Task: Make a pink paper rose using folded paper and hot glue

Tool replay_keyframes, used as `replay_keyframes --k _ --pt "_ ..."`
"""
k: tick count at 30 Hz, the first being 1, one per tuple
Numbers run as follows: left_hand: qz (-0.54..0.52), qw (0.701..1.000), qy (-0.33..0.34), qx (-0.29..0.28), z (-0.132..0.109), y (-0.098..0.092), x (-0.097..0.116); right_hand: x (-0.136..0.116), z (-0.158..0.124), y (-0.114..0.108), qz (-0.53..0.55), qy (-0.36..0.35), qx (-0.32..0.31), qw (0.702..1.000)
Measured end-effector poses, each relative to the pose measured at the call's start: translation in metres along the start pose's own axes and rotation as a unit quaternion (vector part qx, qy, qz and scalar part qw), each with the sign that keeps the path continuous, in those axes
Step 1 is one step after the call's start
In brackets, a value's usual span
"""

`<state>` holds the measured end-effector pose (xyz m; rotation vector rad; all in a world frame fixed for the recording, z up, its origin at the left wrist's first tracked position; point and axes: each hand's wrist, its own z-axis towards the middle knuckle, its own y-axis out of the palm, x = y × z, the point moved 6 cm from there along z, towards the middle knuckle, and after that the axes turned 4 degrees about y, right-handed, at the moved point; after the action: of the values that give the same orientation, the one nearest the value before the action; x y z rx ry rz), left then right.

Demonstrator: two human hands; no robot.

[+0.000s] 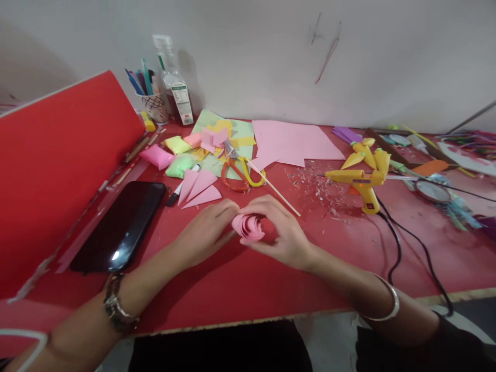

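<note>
A pink paper rose of curled layers [248, 228] is held between my two hands over the front middle of the red table. My right hand [284, 233] curves around its right side, fingers on top and thumb underneath. At its left edge, my left hand [207, 230] has its fingers closed against the paper; part of its grip is hidden. Several pink paper cones or petals [199, 188] lie just beyond my left hand. A thin wooden stick [275, 188] rests behind my right hand, beside scissors with red and yellow handles [235, 176].
A black phone [124, 222] lies to the left. A yellow glue gun [358, 181] with a black cable stands at right, near paper scraps. Pink paper sheets [292, 139], clay packets [157, 156], a glass bottle [177, 90] and a pen cup [154, 106] sit farther back.
</note>
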<state>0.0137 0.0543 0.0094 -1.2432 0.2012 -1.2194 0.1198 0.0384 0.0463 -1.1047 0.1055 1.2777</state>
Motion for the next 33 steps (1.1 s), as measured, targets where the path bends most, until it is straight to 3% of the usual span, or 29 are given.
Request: replay_keyframes --k 4,10,16,22,26,30,33 --pt "0.029 0.999 0.031 0.007 -0.001 -0.003 0.0 -0.002 -0.001 0.003 0.001 -0.015 -0.029 0.999" --pt "-0.053 0.999 0.007 0.002 -0.003 -0.002 -0.001 -0.005 -0.003 0.008 0.002 -0.039 -0.064 0.997" --pt "-0.139 0.99 0.001 0.029 0.001 -0.005 0.005 0.0 -0.005 0.012 -0.015 -0.014 -0.082 0.996" --pt "-0.256 0.963 -0.088 -0.007 -0.004 0.006 0.001 0.005 -0.003 0.015 -0.035 0.013 -0.081 0.996" --pt "-0.212 0.973 -0.086 -0.011 -0.006 0.005 0.002 0.006 -0.003 0.016 -0.021 0.03 -0.081 0.996" --pt "-0.142 0.983 -0.11 -0.036 -0.004 0.004 -0.001 0.009 -0.004 0.008 -0.025 0.057 -0.043 0.997" --pt "-0.117 0.983 -0.139 -0.005 -0.005 -0.002 -0.008 0.017 -0.004 0.0 -0.062 0.088 -0.008 0.994"
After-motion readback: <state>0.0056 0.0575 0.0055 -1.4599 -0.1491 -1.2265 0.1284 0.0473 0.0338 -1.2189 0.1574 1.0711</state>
